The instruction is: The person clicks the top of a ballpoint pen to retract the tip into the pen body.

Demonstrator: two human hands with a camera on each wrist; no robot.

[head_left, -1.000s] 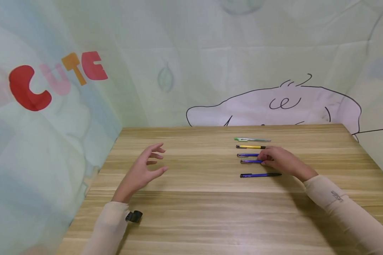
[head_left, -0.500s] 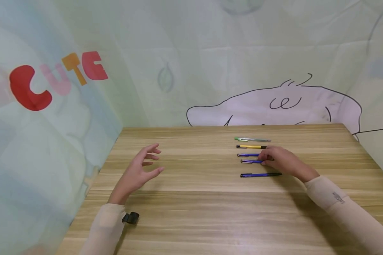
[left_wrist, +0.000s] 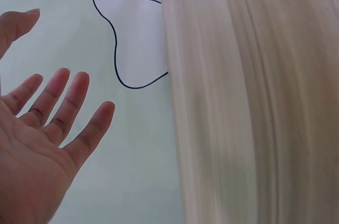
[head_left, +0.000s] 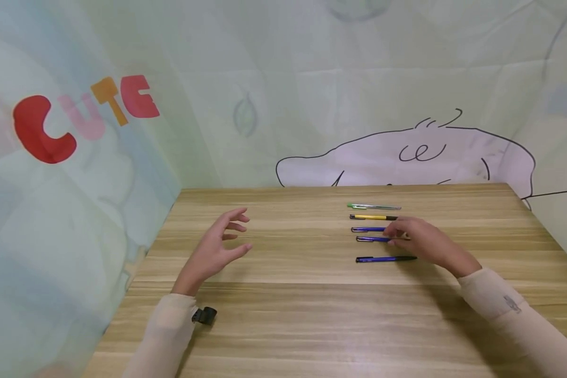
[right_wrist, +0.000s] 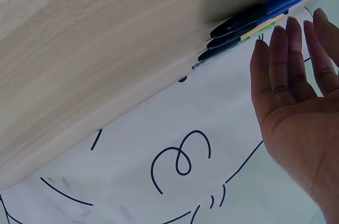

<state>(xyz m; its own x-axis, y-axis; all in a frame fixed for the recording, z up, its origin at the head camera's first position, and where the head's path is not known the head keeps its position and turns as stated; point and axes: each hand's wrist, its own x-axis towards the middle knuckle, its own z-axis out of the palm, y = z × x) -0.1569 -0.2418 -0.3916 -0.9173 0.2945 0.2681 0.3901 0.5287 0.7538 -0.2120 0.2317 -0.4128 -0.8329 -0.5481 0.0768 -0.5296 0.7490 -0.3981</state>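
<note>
Several pens lie side by side on the wooden table (head_left: 283,320). Farthest back is a clear pen with a green end (head_left: 374,206), then a yellow pen (head_left: 372,217). Two blue pens follow, the farther blue pen (head_left: 367,229) and the nearer blue pen (head_left: 370,239), both partly covered by my right hand (head_left: 420,239). A third blue pen (head_left: 382,259) lies closer to me, a little apart. In the right wrist view the right hand (right_wrist: 299,102) has loosely extended fingers and grips nothing. My left hand (head_left: 212,247) hovers over the table's left side, fingers spread, holding nothing.
A pale printed curtain (head_left: 245,79) hangs behind the table's back edge and along its left side. A black wrist strap mount (head_left: 205,315) sticks out from the left sleeve (head_left: 163,336).
My right hand and forearm have shifted slightly right, showing more of the nearer middle blue pen. The left hand drifted left, then back right. The pens stay where they were.
</note>
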